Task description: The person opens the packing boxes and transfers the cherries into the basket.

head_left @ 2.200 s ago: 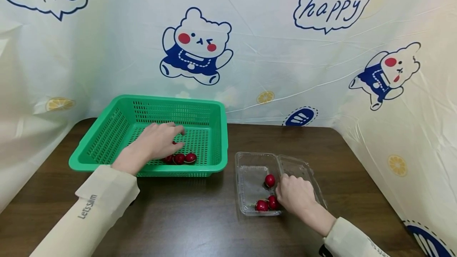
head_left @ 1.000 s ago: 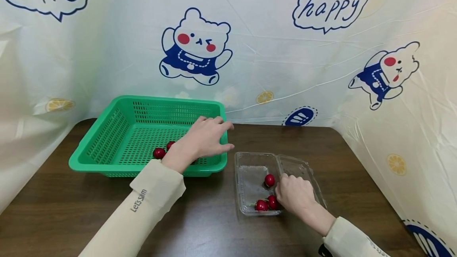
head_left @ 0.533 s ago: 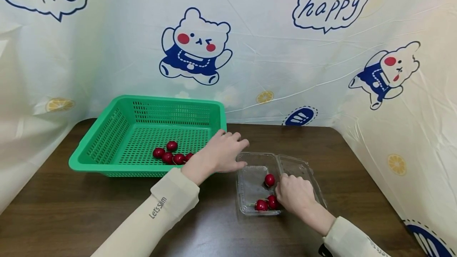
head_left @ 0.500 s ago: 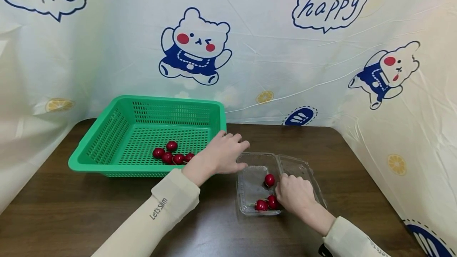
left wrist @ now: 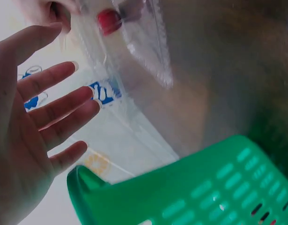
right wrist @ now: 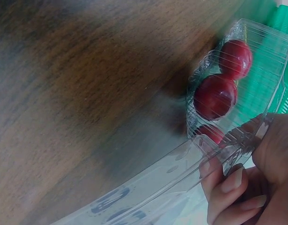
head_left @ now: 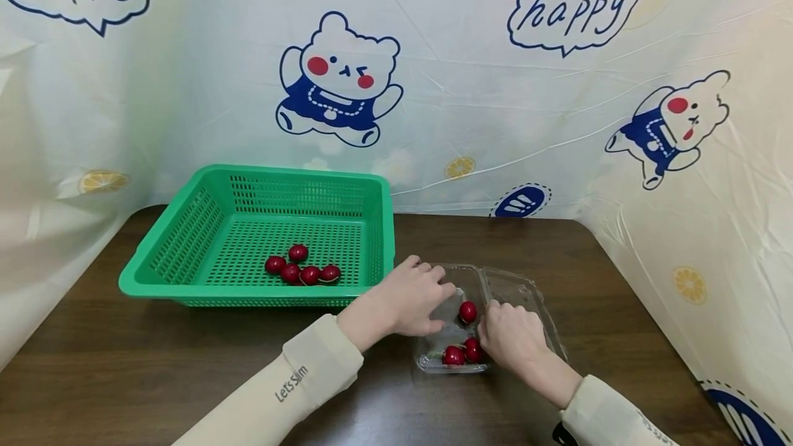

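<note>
A clear plastic clamshell box (head_left: 434, 362) lies with its lid (head_left: 517, 288) folded out to the right. Inside it are three red cherries (head_left: 467, 312), two of them together near the front. My right hand (head_left: 513, 337) pinches the box at the hinge between tray and lid, fingers curled round the edge (right wrist: 237, 154) in the right wrist view. My left hand (head_left: 411, 298) hovers over the left side of the box, fingers spread, with nothing in it; the left wrist view shows its palm (left wrist: 22, 126) bare.
A green perforated basket (head_left: 254, 291) stands at the left with several cherries (head_left: 299, 253) gathered near its front wall. Both containers are on a brown wooden table (head_left: 347, 384). A printed curtain (head_left: 458, 88) hangs behind and along the sides.
My left hand has come out of the basket and moved right, over the box, uncovering the cherries in the basket. My right hand keeps its grip on the box.
</note>
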The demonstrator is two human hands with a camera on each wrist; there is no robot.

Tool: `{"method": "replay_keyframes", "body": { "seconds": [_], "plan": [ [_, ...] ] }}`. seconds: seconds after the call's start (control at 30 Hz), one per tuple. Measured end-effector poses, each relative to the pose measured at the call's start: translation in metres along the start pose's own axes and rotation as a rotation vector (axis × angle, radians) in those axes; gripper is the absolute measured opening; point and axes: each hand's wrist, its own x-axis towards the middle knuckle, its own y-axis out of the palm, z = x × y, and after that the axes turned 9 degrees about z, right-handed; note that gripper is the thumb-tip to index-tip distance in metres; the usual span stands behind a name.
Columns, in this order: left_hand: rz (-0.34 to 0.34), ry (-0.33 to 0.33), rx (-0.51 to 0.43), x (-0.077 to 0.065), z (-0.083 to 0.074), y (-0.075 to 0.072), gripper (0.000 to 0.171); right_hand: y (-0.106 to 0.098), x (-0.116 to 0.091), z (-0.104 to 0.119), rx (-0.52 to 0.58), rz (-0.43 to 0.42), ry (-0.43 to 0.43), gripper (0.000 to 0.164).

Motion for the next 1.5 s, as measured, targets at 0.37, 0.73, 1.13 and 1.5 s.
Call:
{"method": "replay_keyframes", "body": {
  "seconds": [0.37,0.73,1.13,1.5],
  "plan": [
    [-0.036,0.205,0.02,0.003,-0.014,0.017,0.026,0.0,-0.001,0.0,-0.013,-0.007,0.001,0.029],
    [-0.11,0.34,-0.011,0.01,-0.023,0.029,0.013,0.0,-0.001,0.001,-0.013,-0.021,-0.003,0.029],
    [-0.083,0.35,-0.091,0.015,-0.026,0.039,0.013,0.0,-0.002,0.002,-0.013,-0.042,-0.018,0.027],
    [-0.001,0.319,-0.153,0.018,-0.028,0.041,0.018,-0.001,-0.002,0.002,-0.009,-0.051,-0.017,0.028]
  ]
}}
